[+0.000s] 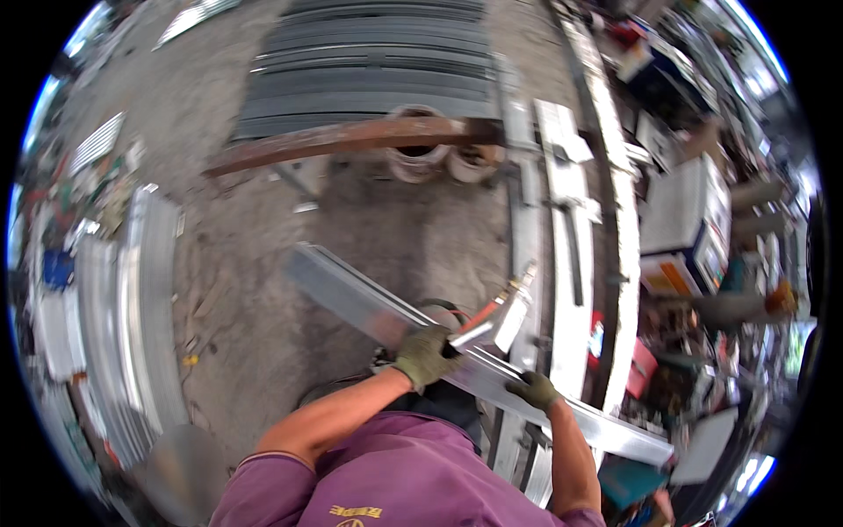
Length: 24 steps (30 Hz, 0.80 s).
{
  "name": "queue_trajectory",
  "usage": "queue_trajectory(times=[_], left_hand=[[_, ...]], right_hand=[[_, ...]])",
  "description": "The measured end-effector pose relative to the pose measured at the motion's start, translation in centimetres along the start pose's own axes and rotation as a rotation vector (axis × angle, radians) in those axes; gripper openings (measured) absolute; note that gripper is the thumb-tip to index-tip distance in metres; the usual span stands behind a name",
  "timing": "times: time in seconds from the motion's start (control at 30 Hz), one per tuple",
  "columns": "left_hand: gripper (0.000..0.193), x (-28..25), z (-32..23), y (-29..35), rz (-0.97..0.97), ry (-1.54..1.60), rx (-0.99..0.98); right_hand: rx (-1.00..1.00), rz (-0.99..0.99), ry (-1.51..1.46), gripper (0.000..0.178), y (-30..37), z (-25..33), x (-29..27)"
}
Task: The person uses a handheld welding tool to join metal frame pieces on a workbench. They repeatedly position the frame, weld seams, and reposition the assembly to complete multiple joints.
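A long silvery metal channel lies slantwise in front of me, from the middle of the view down to the lower right. My left hand, in an olive-green work glove, is closed on it near its middle. Farther right along the same piece, my right hand, gloved alike, has its fingers curled over the far edge. Just beyond the channel, between my hands, is a tool with an orange handle, beside short bright metal pieces. Its kind is unclear from blur.
A rusty beam runs crosswise ahead, with stacked grey metal profiles behind it and round containers beside it. Long rails line the right, near boxes. More metal sheets lie on the left.
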<state>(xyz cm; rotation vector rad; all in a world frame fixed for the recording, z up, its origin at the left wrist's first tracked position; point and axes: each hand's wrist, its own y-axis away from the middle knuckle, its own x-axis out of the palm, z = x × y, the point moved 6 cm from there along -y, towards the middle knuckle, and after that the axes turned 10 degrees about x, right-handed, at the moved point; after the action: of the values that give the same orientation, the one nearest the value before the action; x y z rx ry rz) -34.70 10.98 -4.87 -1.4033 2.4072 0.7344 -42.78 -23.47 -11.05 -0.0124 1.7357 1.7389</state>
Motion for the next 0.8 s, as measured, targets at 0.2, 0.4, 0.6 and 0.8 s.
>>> queue_trajectory(times=[0.2,0.4,0.6,0.8], left_hand=[[0.066,-2.0,1.5,3.3,-0.039,-0.084,-0.019],[0.066,-3.9,3.5,7.5,-0.200,0.070,-0.208],[0.066,-4.6,4.3,7.9,-0.295,0.167,-0.272],[0.063,-5.7,5.0,8.5,-0.301,0.116,-0.271]], right_hand=[[-0.112,-0.072,-0.155,0.076,-1.6,-1.2,0.3],[-0.336,-0.563,0.238,0.126,5.1,6.5,2.2],[-0.370,-1.008,0.607,0.114,0.5,8.8,7.5],[-0.247,-0.545,0.442,0.117,1.5,11.3,4.6]])
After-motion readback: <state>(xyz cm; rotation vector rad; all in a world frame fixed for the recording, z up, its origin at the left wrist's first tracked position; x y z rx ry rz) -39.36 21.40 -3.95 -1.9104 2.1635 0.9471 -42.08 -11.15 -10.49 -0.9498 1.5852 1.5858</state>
